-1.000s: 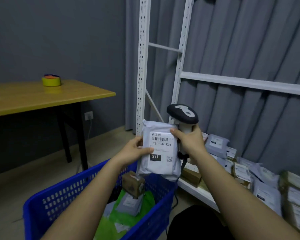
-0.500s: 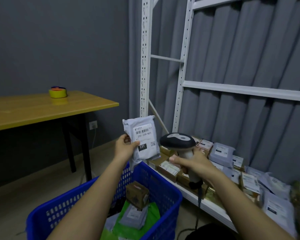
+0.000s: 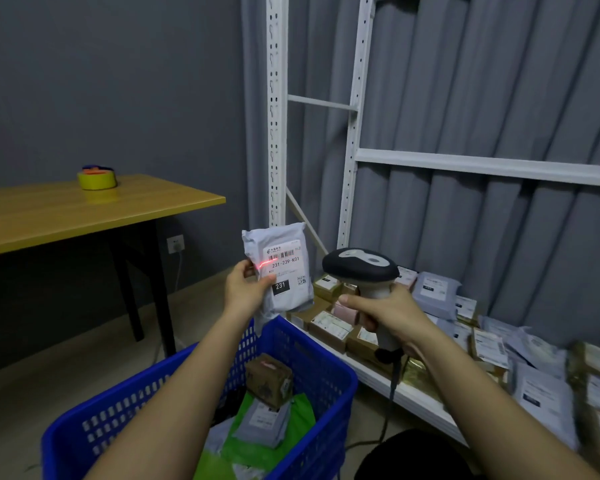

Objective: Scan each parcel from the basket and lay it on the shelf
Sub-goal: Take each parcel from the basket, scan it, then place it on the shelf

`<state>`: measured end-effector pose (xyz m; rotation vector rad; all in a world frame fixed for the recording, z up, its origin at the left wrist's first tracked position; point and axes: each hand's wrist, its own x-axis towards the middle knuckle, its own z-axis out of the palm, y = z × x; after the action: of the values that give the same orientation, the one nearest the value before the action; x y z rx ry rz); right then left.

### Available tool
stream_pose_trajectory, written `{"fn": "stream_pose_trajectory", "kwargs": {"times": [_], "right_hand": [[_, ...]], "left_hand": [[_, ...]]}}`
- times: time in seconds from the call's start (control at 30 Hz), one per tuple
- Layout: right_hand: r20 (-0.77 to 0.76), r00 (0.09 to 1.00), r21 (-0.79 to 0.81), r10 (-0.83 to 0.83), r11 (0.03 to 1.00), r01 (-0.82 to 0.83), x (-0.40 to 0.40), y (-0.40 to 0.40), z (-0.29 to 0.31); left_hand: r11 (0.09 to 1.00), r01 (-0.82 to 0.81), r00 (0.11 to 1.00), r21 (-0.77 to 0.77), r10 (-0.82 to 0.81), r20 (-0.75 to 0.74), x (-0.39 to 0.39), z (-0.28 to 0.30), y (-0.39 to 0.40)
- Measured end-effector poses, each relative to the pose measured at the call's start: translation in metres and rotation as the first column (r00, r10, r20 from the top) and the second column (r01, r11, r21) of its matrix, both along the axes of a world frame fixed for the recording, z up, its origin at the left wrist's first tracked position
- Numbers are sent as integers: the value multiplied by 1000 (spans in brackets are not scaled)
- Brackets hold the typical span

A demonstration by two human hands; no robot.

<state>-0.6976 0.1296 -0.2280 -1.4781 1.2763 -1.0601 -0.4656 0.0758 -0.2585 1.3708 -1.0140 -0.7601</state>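
My left hand (image 3: 245, 289) grips a grey poly-bag parcel (image 3: 284, 271) by its left edge, label facing me, above the blue basket (image 3: 329, 386). A red scan line crosses the label's left side near the barcode. My right hand (image 3: 385, 311) holds the handle of a black-and-grey barcode scanner (image 3: 359, 266), its head just right of the parcel. Inside the basket lie a small brown box (image 3: 269, 379), a grey bag (image 3: 264, 422) and green bags (image 3: 291, 441). The white shelf (image 3: 406, 398) at the right carries several parcels.
A wooden table (image 3: 84, 213) with a yellow tape roll (image 3: 97, 179) stands at the left. White rack uprights (image 3: 276, 109) and a crossbeam (image 3: 482, 166) rise behind the parcel, in front of a grey curtain. The scanner cable hangs to the floor.
The right hand let go of the parcel and lowered the scanner to its right. The left hand raised the parcel, and a red scan line now shows on its label.
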Motion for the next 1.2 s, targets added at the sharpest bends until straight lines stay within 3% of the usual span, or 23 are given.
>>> {"fn": "stream_pose_trajectory", "kwargs": {"times": [0.23,0.57,0.9,1.03,1.2], "right_hand": [[180,941,-47,-287,953,300,-48,-16,-24],[269,683,59,-679,719,692,-200,-9,-87],[328,396,342,-858,498,797,-315,-18,-183],[300,394,410,-869,490,769,-350,-31,-199],[195,413,373,-890,456,808,-379,-33,-208]], "left_hand": [[978,209,975,-4,-209,-73,-64,-4,-5],[860,508,861,53,-503,-80,-230,-39,-35],[721,653,737,231,-675,25,-380,-115,-84],[683,661,700,310,-710,72,-440,-149,-98],[640,690,644,339,-756,118,-508,-166,-120]]}}
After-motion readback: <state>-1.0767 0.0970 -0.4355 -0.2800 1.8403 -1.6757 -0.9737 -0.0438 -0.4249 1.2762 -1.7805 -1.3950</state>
